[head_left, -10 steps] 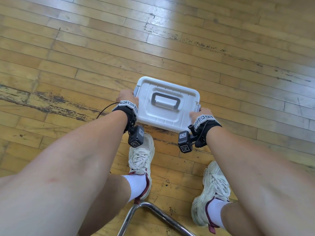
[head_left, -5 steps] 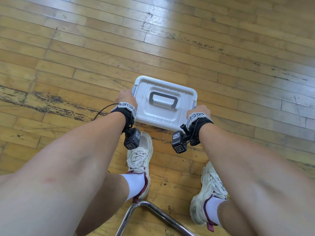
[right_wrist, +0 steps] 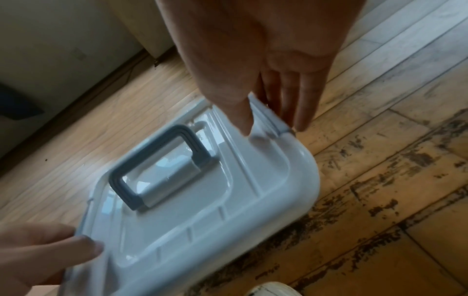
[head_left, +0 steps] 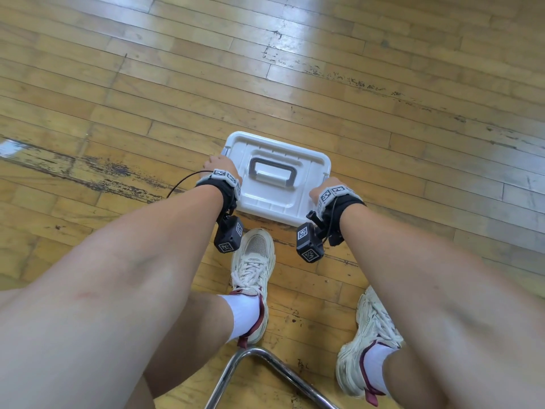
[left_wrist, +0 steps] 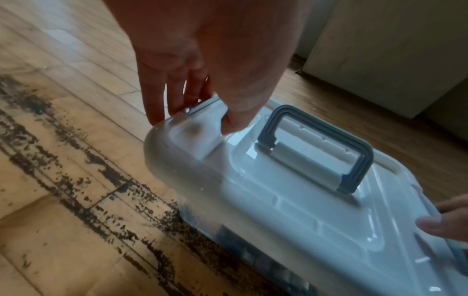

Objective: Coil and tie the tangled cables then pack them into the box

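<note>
- The box sits on the wooden floor, just ahead of the person's shoes, with its white lid on and the grey handle lying flat in the lid's recess.
- The left hand is at the box's left end: its thumb lies on the lid's top edge and its fingers reach down over the side clip, pinching that end.
- The right hand grips the right end likewise, with the thumb on the lid and fingers down the outside of the clip.
- No cables show outside the box; its contents are hidden.
- A chrome chair leg lies between the feet.
</note>
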Motion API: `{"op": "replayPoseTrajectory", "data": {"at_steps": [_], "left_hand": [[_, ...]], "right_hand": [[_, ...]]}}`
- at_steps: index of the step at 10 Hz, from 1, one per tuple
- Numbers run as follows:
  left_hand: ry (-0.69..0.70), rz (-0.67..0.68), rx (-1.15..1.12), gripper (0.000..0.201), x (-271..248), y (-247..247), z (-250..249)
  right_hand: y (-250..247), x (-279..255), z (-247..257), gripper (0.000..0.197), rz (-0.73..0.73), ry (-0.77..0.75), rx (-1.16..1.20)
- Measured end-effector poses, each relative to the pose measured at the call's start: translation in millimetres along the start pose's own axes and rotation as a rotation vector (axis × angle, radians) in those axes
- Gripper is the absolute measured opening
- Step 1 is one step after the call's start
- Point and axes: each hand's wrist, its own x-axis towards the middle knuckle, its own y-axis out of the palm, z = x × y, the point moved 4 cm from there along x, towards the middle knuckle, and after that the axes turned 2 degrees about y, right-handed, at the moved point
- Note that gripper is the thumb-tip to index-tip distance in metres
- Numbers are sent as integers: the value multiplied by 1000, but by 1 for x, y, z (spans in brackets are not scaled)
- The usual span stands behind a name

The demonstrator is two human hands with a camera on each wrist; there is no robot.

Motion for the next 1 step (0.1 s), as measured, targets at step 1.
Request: {"op": "replayPoseTrajectory", "data": {"at_steps": [1], "left_hand": [[183, -20, -43, 47, -18, -30, -21]], "right_hand": [[-34, -11, 15, 20, -3, -116, -56]]}}
